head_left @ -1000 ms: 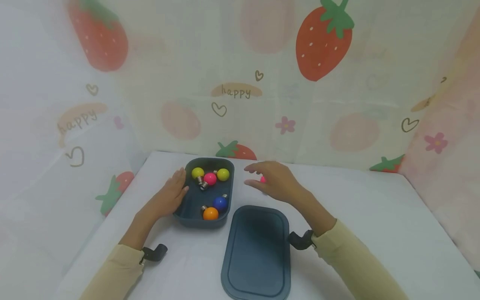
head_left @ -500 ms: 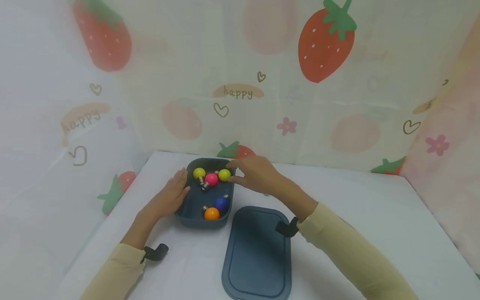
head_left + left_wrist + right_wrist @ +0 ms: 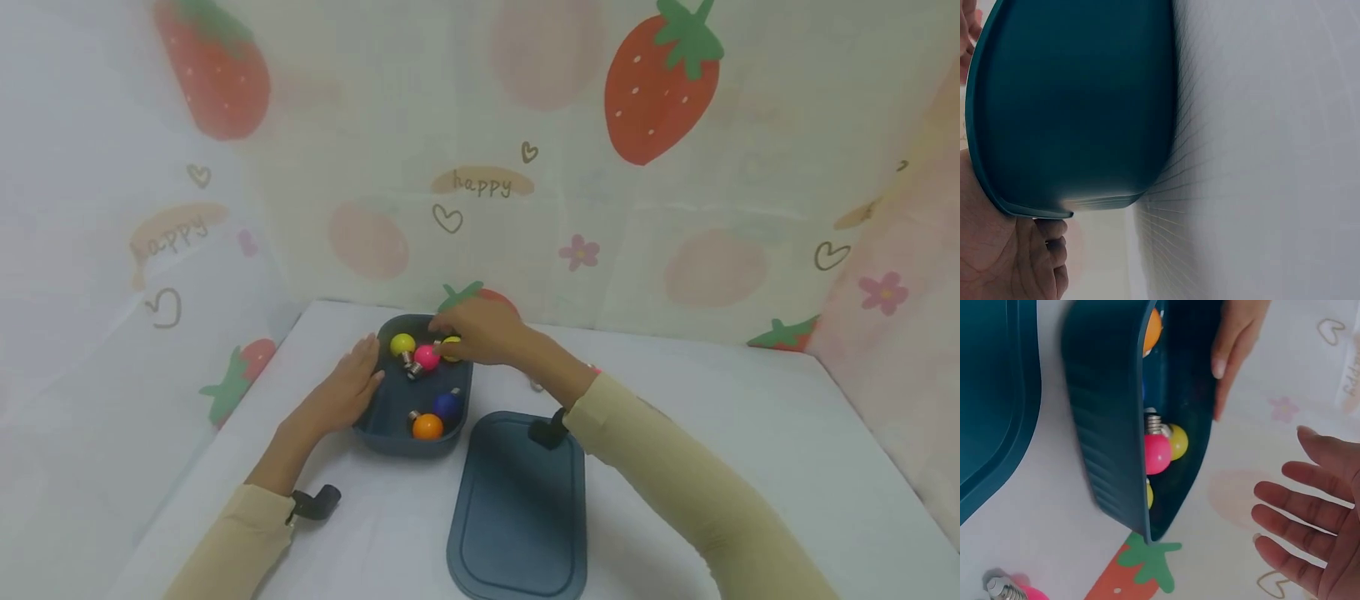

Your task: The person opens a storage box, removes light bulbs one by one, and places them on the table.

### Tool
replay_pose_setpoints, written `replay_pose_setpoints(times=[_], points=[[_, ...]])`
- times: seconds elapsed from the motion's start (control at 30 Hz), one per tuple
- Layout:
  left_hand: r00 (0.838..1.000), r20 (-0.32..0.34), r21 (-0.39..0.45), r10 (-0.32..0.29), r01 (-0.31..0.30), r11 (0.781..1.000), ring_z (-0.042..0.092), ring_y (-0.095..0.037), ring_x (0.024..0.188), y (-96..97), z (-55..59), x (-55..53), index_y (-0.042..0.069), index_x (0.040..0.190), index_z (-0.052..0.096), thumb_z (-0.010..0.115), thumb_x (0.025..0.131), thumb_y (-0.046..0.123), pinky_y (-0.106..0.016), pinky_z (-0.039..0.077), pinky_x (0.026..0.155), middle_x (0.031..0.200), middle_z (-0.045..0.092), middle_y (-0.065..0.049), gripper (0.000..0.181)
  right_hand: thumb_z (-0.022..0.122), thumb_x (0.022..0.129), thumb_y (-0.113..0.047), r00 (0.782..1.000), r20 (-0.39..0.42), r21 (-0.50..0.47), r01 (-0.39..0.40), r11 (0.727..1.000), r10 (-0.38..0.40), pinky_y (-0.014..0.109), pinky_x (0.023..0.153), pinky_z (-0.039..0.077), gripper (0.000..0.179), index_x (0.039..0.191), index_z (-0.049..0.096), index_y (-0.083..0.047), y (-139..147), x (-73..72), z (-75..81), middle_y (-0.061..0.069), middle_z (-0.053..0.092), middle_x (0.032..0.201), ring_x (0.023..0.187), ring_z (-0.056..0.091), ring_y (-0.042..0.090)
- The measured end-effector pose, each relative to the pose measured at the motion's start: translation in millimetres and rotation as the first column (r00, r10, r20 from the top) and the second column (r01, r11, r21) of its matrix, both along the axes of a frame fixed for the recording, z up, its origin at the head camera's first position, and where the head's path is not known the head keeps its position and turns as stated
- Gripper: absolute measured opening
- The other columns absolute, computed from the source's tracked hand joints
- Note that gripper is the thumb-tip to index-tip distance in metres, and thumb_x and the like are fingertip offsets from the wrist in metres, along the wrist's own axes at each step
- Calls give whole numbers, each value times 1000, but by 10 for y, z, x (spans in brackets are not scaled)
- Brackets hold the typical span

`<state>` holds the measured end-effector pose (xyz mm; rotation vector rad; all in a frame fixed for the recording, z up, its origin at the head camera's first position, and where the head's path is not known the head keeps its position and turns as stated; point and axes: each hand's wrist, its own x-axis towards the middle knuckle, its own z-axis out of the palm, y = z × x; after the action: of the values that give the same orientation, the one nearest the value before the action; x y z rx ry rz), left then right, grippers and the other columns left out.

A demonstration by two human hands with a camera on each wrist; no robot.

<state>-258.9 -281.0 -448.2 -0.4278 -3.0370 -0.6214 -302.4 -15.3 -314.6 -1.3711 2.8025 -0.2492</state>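
Note:
A dark blue-green box (image 3: pixel 390 408) holds several small round bulbs with metal screw bases. Toward its far end lie a pink bulb (image 3: pixel 427 357), a yellow bulb (image 3: pixel 402 344) and a second yellow bulb (image 3: pixel 451 350), partly covered by my right hand. A blue bulb (image 3: pixel 447 406) and an orange bulb (image 3: pixel 427 427) sit at the near right corner. My left hand (image 3: pixel 347 387) rests against the box's left side, fingers extended along the rim. Over the far right part of the box hovers my right hand (image 3: pixel 483 331); the right wrist view shows its fingers spread, holding nothing.
A flat matching lid (image 3: pixel 520 508) lies on the white table right of the box, nearer me. Beyond it, mostly behind my right wrist, lies another pink bulb with a metal base (image 3: pixel 1035 594). Strawberry-printed cloth walls (image 3: pixel 637 250) enclose the table's back and sides.
My right hand has moved left from above the table to over the box's far right part. My left hand stays at the box's side, and the bulbs inside lie as before.

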Motion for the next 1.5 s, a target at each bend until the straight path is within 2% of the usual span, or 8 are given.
replay_pose_setpoints(times=[0.27,0.47,0.7,0.87,1.23,1.5], points=[[1000,-3,-6,5,-5,1000,7,-37,155,6,1,-5,-4,160,11,39,111,26,-55,10,124,168,8,-21,64,72,96,-35,998,59,0,12,1000,-12,32,96,54,42,131,69,-12,-169,-129,-78,5,72,120,106,65,18],[1000,3,-5,8,-8,1000,7,-36,156,16,-2,-2,-3,161,10,38,111,27,-54,10,124,169,7,-19,64,72,95,-37,998,56,-1,31,1000,-31,31,92,55,43,130,69,-11,-268,-241,-226,4,73,118,105,65,18],[1000,0,-12,7,-7,1000,8,-35,156,37,15,5,-3,160,11,38,111,27,-53,10,125,169,7,-19,64,72,96,-31,999,33,-7,36,999,-36,33,93,55,40,129,70,-9,-358,-322,-335,6,73,118,104,65,21],[1000,-8,-17,1,-1,1000,8,-35,156,35,-6,-12,-2,161,11,38,111,28,-53,10,125,169,7,-18,64,72,96,-27,997,59,-21,48,999,-47,36,96,55,39,129,69,-7,-408,-359,-396,9,72,119,105,66,24],[1000,-2,-32,2,-2,999,7,-35,156,24,14,-12,-3,160,9,36,111,29,-53,11,125,169,7,-19,64,76,93,-18,993,99,22,57,998,-58,35,95,53,35,125,70,-6,-491,-493,-572,9,71,117,100,62,22],[1000,0,-46,9,-9,999,7,-35,156,-23,-1,2,-4,160,9,35,112,30,-52,11,125,169,7,-19,64,76,93,-21,994,76,84,70,994,-77,34,99,52,38,128,69,-11,-575,-538,-703,4,70,120,104,62,20]])
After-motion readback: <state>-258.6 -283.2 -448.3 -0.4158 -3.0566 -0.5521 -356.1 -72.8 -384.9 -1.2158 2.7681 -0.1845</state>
